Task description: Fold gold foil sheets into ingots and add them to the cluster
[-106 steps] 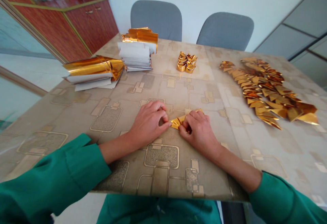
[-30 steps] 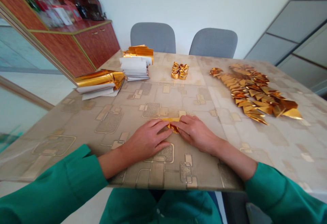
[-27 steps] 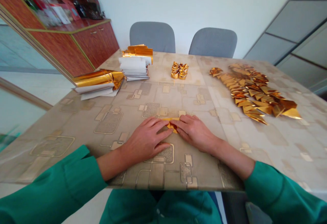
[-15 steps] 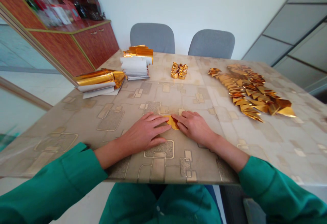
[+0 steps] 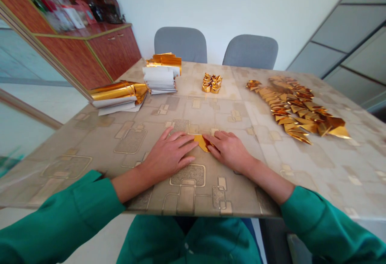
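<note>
A small folded piece of gold foil paper (image 5: 200, 142) lies flat on the table between my hands. My left hand (image 5: 169, 154) is palm down with its fingers spread, its fingertips at the left edge of the paper. From the other side, my right hand (image 5: 230, 149) has its fingers closed over the right end of the paper, which hides that end. Whether the left fingertips press on the paper or only rest beside it, I cannot tell.
Stacks of gold and white paper sheets (image 5: 161, 80) and a gold roll-like pile (image 5: 116, 92) lie at the back left. A small cluster of folded gold pieces (image 5: 211, 83) sits at the back middle. Many folded gold pieces (image 5: 289, 105) spread at right. Two grey chairs (image 5: 181, 44) stand behind.
My left hand has shifted slightly left, with its fingers spread wider, and more of the gold foil paper shows. My right hand has hardly moved.
</note>
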A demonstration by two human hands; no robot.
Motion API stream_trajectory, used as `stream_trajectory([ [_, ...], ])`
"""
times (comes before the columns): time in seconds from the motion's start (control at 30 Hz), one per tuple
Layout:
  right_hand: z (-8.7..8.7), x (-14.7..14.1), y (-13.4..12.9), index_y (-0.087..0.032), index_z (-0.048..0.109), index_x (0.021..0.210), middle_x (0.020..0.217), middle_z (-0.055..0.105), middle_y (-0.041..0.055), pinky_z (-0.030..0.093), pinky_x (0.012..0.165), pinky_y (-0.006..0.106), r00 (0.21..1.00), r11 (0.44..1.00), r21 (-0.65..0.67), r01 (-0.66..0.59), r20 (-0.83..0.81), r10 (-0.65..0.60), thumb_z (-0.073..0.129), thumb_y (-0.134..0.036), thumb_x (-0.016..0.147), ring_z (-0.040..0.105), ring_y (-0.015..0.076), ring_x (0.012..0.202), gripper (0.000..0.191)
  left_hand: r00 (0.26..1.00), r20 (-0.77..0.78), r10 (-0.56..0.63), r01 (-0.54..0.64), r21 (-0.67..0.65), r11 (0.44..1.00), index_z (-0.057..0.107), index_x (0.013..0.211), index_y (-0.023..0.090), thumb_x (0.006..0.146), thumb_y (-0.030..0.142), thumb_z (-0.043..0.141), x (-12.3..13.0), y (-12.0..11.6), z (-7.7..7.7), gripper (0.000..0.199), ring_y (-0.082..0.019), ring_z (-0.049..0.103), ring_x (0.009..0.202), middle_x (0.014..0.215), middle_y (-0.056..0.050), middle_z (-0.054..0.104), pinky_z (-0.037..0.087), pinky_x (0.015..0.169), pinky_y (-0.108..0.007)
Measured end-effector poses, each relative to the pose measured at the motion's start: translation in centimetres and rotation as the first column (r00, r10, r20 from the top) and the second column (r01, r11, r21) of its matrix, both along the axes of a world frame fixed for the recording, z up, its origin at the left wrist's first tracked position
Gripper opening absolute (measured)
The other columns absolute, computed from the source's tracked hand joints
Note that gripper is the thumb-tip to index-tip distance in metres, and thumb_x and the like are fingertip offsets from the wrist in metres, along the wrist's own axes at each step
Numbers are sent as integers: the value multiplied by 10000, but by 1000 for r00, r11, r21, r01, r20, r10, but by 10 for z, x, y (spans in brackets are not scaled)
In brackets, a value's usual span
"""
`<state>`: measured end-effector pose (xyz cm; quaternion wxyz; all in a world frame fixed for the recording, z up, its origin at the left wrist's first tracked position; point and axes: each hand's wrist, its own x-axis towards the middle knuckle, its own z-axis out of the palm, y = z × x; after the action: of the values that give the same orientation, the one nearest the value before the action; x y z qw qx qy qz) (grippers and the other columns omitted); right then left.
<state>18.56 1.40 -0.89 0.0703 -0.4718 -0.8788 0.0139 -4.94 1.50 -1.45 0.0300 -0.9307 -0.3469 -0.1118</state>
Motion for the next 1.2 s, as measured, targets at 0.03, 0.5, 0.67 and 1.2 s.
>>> stream_trajectory([
  [0.03,0,1,1,-178,609,1280,925,652,92,412,737,326,1000,1000,-5,-3,-9,3,475,-297,993,604,219,847,338,1000,4,5,-5,-1,1000,591,1294,250,960,415,528,0,1,0,377,-292,523,1235,1340,-58,619,227,1137,-596],
  [0.5,18,65,23,-215,690,1110,1064,661,77,462,899,373,860,893,-193,-407,-410,303,572,-198,943,587,191,979,205,974,-37,-222,221,-22,975,581,1330,285,902,451,613,-12,23,2,460,-303,541,1207,1327,-146,551,271,1109,-639],
  [0.67,20,66,21,-234,683,1150,1081,646,66,437,939,399,878,884,-241,-400,-377,295,622,-201,917,572,199,1012,243,963,-40,-268,268,-12,963,583,1316,323,906,430,619,-17,30,4,425,-305,480,1300,1380,-124,536,221,1129,-638],
  [1.2,14,41,5,-197,681,1060,1008,670,73,456,850,353,849,866,-145,-479,-327,415,589,-313,955,600,190,962,182,965,61,-255,253,44,967,677,1041,150,1002,278,459,19,23,4,256,-206,630,971,1047,-83,706,484,913,-368],
])
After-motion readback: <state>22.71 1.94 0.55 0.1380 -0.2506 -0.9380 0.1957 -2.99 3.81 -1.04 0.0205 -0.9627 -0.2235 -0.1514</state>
